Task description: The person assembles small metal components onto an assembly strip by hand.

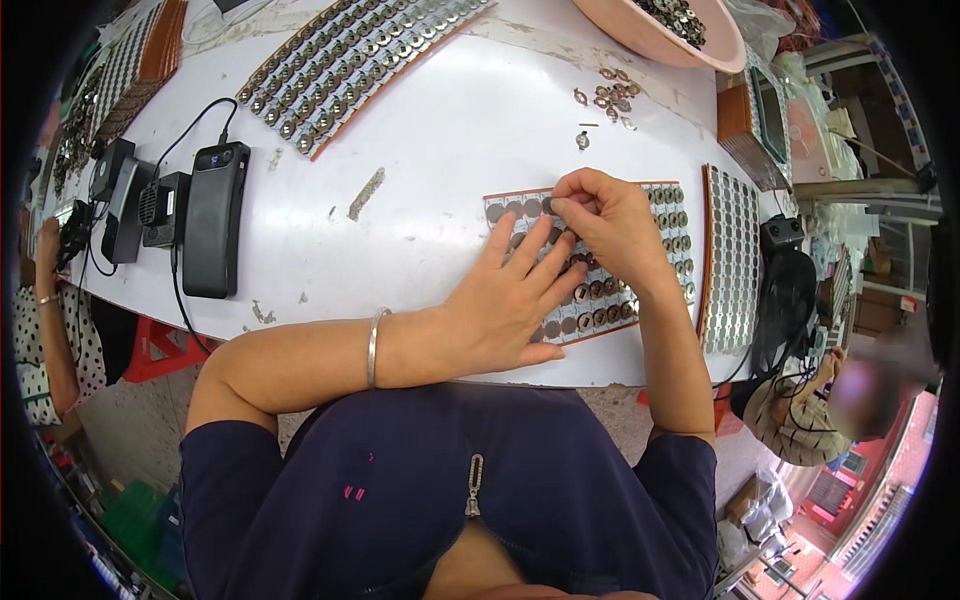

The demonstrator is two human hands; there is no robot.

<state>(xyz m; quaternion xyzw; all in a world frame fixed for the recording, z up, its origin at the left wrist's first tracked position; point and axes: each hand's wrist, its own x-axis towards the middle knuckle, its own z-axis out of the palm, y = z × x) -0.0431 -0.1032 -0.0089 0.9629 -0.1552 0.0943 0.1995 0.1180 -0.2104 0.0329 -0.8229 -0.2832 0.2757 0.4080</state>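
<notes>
A flat board (491, 200) with brown edges lies in front of me, carrying rows of round silvery spots. Small dark metal pieces (601, 288) sit on many of them, mostly toward the right and near side. My left hand (500, 305) rests across the board's left part, fingers spread. Over the far edge of the same board, my right hand (615, 230) is pinched, thumb against index finger. Whatever is between those fingertips is too small or too hidden to tell. Beyond the board lie a loose metal piece (582, 141) and a small pile of similar pieces (617, 92).
A pink basin (600, 22) holds more metal pieces at the far right. Another filled board (340, 75) lies far left; a stack of boards (730, 260) stands right. A black power bank (215, 220) with cables lies left. Other people sit at both sides.
</notes>
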